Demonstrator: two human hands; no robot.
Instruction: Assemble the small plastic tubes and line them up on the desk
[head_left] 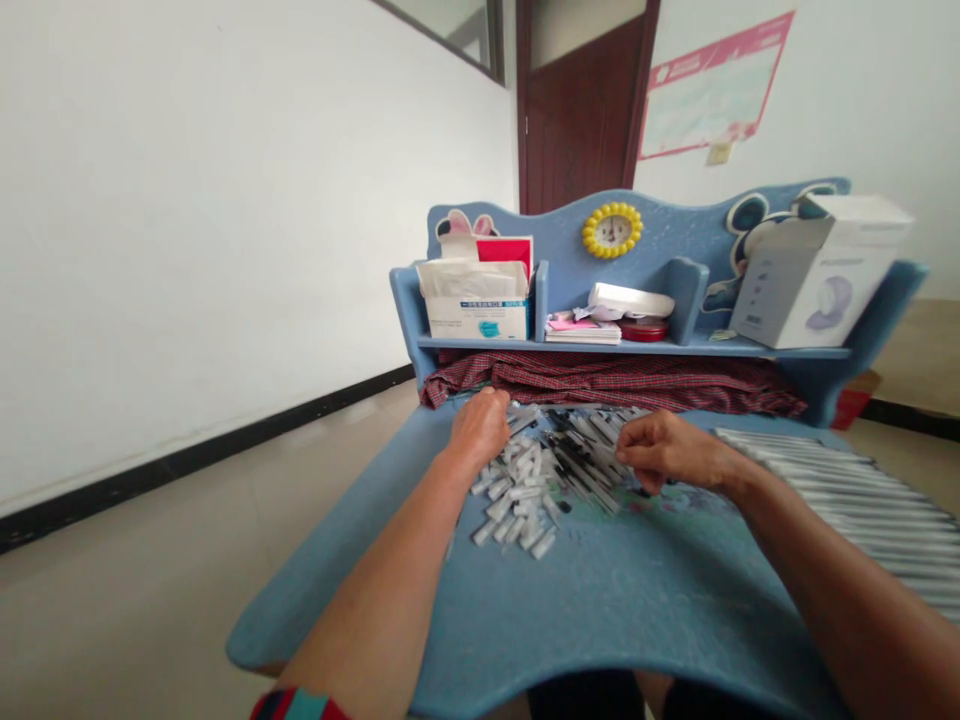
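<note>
From my remote seat I am watching through the head camera, and I am judging the work to be only partway along: at the right of the blue desk (pixel 637 600), a row of slim pale rods (pixel 847 490) is lying side by side in good order, running on toward the right edge of the view, and I am reading that as the finished share. Plenty is remaining, as far as I am able to tell, because the middle of the desk is holding a loose heap of slim dark-and-clear sticks (pixel 585 460), lying roughly slantwise, and just to their left a jumble of short whitish cap-like pieces (pixel 517 490) is spreading toward the near side. The left hand (pixel 481 430) is reaching to the far left of the jumble, its fingertips curling out of sight, so I am not managing to tell whether it is grasping anything. The right hand (pixel 667 450) is bending its fingers in toward the thumb beside the sticks, and with the blur I am unable to say whether a piece is sitting between them. The right forearm (pixel 832 585) is hiding part of the row, so I am leaving its count unjudged, while a checked cloth (pixel 615 380) is lying bunched beneath the shelf (pixel 675 349) behind
</note>
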